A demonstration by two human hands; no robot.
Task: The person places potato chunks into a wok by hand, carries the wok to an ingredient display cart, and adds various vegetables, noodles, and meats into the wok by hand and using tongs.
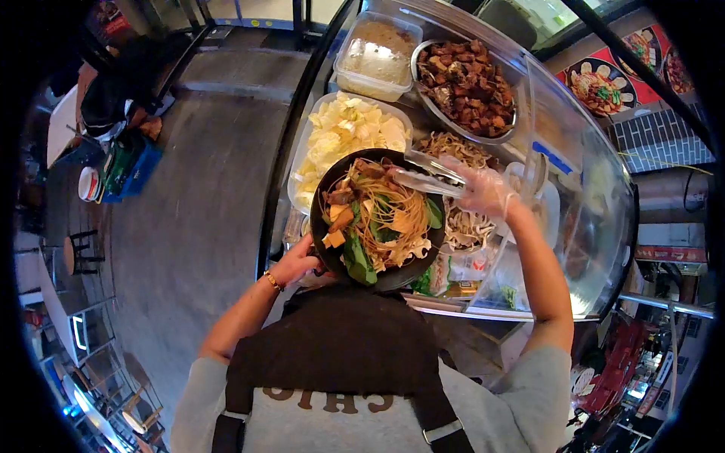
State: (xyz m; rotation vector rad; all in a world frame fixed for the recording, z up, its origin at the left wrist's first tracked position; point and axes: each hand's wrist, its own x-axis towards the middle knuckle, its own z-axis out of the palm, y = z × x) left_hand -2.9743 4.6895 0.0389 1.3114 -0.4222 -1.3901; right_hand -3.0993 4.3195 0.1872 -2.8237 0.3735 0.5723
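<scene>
My left hand grips the lower left rim of a dark bowl. Inside the bowl lie noodles, green leaves and browned chunks. In a clear plastic glove, my right hand is closed around metal tongs, whose tips reach over the bowl's upper right part. Behind the bowl, a clear tub holds chopped cabbage. Shredded mushrooms show under and beside my gloved hand.
A metal bowl of brown cubed pieces and a plastic box of pale food stand farther back in the glass case. Packets lie near its front edge. Left of the case is floor with a blue crate.
</scene>
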